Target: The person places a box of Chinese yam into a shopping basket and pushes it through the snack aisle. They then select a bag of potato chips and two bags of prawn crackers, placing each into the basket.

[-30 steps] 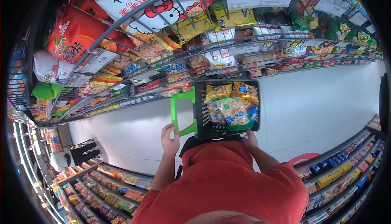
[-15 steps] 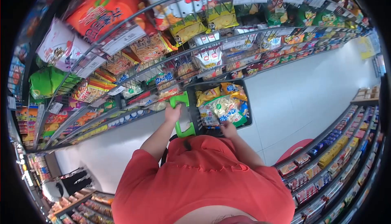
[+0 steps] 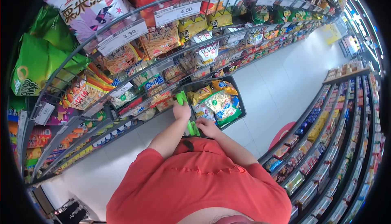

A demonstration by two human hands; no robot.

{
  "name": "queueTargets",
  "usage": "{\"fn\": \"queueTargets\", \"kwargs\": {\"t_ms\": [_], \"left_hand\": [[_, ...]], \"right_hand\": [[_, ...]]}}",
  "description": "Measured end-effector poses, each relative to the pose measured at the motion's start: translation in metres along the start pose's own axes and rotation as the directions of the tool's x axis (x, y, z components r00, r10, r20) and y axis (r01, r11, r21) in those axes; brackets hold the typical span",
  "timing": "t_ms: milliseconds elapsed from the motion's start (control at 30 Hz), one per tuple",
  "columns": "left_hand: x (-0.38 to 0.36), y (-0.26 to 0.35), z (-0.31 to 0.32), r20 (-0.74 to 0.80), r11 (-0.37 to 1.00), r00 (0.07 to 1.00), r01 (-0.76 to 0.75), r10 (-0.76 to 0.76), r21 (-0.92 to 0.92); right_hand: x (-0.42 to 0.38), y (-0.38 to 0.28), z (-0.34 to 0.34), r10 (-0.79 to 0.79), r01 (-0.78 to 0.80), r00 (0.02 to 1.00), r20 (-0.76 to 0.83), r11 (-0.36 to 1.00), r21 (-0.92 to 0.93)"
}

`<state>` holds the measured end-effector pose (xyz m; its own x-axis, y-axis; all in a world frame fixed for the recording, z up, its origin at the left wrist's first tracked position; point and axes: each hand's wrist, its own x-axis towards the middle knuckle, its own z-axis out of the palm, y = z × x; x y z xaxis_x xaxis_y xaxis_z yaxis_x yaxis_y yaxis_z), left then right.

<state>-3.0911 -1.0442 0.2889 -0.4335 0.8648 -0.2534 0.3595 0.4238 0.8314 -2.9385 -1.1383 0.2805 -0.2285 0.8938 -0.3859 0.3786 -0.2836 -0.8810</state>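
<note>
A dark shopping basket with a bright green handle stands in front of my body. My left hand is wrapped round the left part of the green handle. Close to the right part of that handle is my right hand, its fingers loosely bent and apart, with nothing visible in them. Whether its fingertips touch the handle is not clear. Inside the basket lie a large green, white and blue snack bag, an orange bag, a yellow bag and a whitish bag.
Wire snack shelves run along the left and front, holding a purple-white bag, green bags and price tags. Curved shelves of small packets line the right. A pale tiled floor lies between. A person's dark clothing shows lower left.
My right hand has moved left from the bags in the basket to beside the green handle. My left hand stays on the handle. The view has turned, and the shelf bags appear larger.
</note>
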Motion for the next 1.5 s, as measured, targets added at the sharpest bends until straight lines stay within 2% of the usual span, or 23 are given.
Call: {"fn": "queueTargets", "kwargs": {"t_ms": [67,100,167,200,233,267,300,333,433,500,700,833,1000,1133,1200,1300,1500], "left_hand": [[0.003,0.001,-0.005,0.021,1.000,1.000,-0.012,0.013,-0.025],[0.004,0.001,-0.009,0.013,0.999,0.999,-0.031,0.031,-0.031],[0.006,-0.002,-0.008,0.004,0.997,0.998,-0.061,0.062,-0.052],[0.007,-0.005,-0.007,-0.013,0.995,0.996,-0.085,0.084,-0.060],[0.008,-0.004,-0.005,0.043,0.998,0.999,-0.016,0.018,-0.055],[0.008,-0.004,-0.004,0.052,0.998,0.998,-0.020,0.023,-0.057],[0.009,-0.003,-0.002,0.046,0.997,0.999,-0.011,0.015,-0.070],[0.008,0.000,0.000,0.040,0.996,0.999,-0.002,0.006,-0.087],[0.000,0.012,-0.005,0.040,0.997,0.999,0.001,0.002,-0.079],[0.001,0.015,-0.006,0.050,0.998,0.999,0.010,-0.007,-0.066],[0.003,0.015,-0.002,0.077,0.999,0.997,-0.012,0.016,-0.048],[0.006,0.010,0.001,0.090,0.999,0.996,-0.015,0.019,-0.045],[0.004,0.010,-0.001,0.089,0.999,0.995,-0.035,0.038,-0.035],[0.002,0.013,-0.002,0.080,0.999,0.997,-0.014,0.018,-0.047],[0.001,0.016,-0.003,0.085,0.998,0.995,-0.044,0.047,-0.037],[0.002,0.015,-0.004,0.073,0.999,0.996,-0.050,0.051,-0.020],[0.003,0.010,-0.005,0.098,0.999,0.994,-0.040,0.042,-0.019]], "right_hand": [[0.006,-0.019,0.013,-0.058,0.057,0.998,0.002,0.985,0.162],[0.007,-0.029,0.017,-0.060,0.061,0.998,-0.013,0.986,0.155],[0.008,-0.052,0.028,-0.091,0.082,0.989,0.116,0.994,0.078],[0.009,-0.060,0.036,-0.093,0.085,0.990,0.109,0.994,0.075],[0.011,-0.067,0.043,-0.103,0.113,0.992,0.067,0.981,-0.156],[0.010,-0.072,0.049,-0.118,0.119,0.993,0.027,0.918,-0.379],[0.010,-0.077,0.050,-0.044,0.055,0.998,0.039,0.933,-0.355],[0.013,-0.071,0.051,-0.041,0.048,0.999,0.028,0.931,-0.361],[0.024,-0.045,0.048,-0.104,0.113,0.994,0.045,0.897,-0.427],[0.025,-0.040,0.051,-0.175,0.175,0.984,0.037,0.909,-0.378],[0.017,-0.053,0.048,-0.083,0.074,0.997,-0.004,0.914,-0.399],[0.018,-0.049,0.050,-0.125,0.113,0.992,-0.009,0.921,-0.372],[0.012,-0.059,0.049,-0.022,0.015,1.000,-0.012,0.922,-0.388],[0.010,-0.056,0.050,-0.014,0.008,1.000,-0.016,0.933,-0.359],[0.015,-0.037,0.053,-0.129,0.095,0.988,-0.080,0.936,-0.339],[0.010,-0.044,0.053,-0.063,0.029,0.995,-0.082,0.931,-0.364],[0.006,-0.048,0.059,-0.069,0.018,0.990,-0.121,0.924,-0.383]]}}
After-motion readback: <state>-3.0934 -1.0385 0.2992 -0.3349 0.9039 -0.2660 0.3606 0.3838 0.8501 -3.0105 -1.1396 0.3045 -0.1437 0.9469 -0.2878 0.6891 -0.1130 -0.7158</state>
